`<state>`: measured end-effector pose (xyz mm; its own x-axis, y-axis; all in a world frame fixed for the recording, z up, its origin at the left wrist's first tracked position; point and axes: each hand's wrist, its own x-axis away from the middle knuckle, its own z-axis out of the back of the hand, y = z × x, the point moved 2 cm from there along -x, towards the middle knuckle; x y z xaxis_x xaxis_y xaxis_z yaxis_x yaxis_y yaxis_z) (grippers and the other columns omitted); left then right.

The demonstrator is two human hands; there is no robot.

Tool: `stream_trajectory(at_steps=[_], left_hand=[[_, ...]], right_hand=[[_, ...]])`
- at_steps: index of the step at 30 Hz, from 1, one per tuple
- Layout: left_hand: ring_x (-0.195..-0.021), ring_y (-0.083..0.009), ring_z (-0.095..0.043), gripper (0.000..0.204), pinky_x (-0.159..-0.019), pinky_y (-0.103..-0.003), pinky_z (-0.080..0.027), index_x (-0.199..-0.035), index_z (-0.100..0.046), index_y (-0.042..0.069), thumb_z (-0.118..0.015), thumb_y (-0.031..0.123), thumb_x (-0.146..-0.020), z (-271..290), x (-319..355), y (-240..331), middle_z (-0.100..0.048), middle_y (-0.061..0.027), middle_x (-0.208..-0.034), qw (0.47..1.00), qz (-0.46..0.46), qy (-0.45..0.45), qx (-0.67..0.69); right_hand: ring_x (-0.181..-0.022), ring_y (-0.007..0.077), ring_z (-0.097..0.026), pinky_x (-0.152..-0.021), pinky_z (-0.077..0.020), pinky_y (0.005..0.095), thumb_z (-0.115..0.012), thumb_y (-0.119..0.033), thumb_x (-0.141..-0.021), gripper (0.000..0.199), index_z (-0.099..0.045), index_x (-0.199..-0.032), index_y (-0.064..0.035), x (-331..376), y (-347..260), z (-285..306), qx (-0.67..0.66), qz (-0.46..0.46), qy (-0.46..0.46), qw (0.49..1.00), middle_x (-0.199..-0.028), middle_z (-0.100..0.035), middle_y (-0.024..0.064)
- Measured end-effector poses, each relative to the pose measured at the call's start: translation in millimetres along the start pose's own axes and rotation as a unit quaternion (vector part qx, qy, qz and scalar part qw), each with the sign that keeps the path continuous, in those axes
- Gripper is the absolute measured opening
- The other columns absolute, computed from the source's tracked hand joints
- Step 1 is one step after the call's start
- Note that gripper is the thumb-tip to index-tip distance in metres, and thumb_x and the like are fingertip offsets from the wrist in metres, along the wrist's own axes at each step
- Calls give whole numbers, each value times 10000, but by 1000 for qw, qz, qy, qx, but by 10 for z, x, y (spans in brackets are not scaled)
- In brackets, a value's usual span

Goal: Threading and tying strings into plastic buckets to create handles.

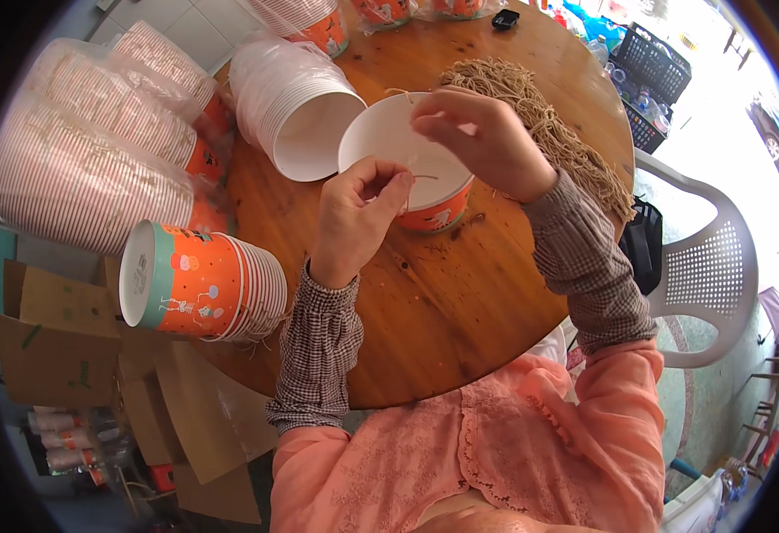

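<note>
A round paper bucket, white inside with an orange printed outside, stands upright on the wooden table in front of me. My left hand is at its near left rim, thumb and forefinger pinched on a thin tan cord. A short end of this cord sticks out past the fingertips over the bucket's opening. Above the far right rim is my right hand, fingers stretched and somewhat apart, with nothing visible in them. Beside its fingertips, another bit of cord shows at the far rim.
A heap of tan cords lies on the round table to the right. Stacked buckets stand at left, behind and in plastic wrap. Cardboard boxes are lower left; a white plastic chair is at right.
</note>
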<state>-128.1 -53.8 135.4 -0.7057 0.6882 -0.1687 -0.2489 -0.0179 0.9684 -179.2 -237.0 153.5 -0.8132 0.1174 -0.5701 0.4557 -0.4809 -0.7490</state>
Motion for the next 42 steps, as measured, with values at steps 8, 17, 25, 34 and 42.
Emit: stream_trajectory(at_steps=[8, 17, 25, 34, 42], left_hand=[[-652, -22, -540, 149, -598, -175, -450, -928, -623, -25, -603, 122, -939, -27, -15, 30, -598, 16, -721, 999, -14, 33, 35], [-669, -19, -541, 140, -611, -172, -453, -923, -621, -23, -589, 111, -945, -18, -14, 12, -604, 12, -742, 999, -24, 26, 24], [-711, -48, -555, 164, -671, -184, -457, -996, -635, -27, -611, 125, -938, -1, -12, -7, -619, 1, -809, 1000, -12, 5, 8], [-688, -30, -565, 161, -624, -183, -470, -927, -634, -22, -628, 139, -932, 74, 18, 85, -635, 10, -771, 994, -33, 12, -99], [-827, -91, -596, 176, -804, -240, -478, -993, -653, -29, -591, 128, -946, 177, -13, 32, -659, -40, -917, 977, 20, -37, 208]], right_hand=[[-908, 173, -621, -1017, -346, 391, -735, -174, -805, 109, -692, -865, -95, 344, 43, -19, 72, 90, 1, 993, -882, -681, 23], [-811, 116, -625, -1066, -311, 366, -707, -150, -834, 72, -714, -843, -79, 364, 80, -106, -31, 6, 32, 999, -810, -692, -4], [-791, 114, -612, -975, -406, 350, -661, -129, -852, 88, -682, -845, -43, 339, 57, -154, -57, -8, 50, 997, -801, -680, 5], [-777, 113, -597, -731, -488, 262, -613, -53, -819, 88, -610, -862, 24, 348, 122, -144, -130, -59, 131, 981, -791, -636, 59], [-781, 269, -581, -914, -462, 412, -672, -26, -701, 139, -603, -811, -74, 327, -204, -129, 179, 226, 104, 952, -790, -569, 47]])
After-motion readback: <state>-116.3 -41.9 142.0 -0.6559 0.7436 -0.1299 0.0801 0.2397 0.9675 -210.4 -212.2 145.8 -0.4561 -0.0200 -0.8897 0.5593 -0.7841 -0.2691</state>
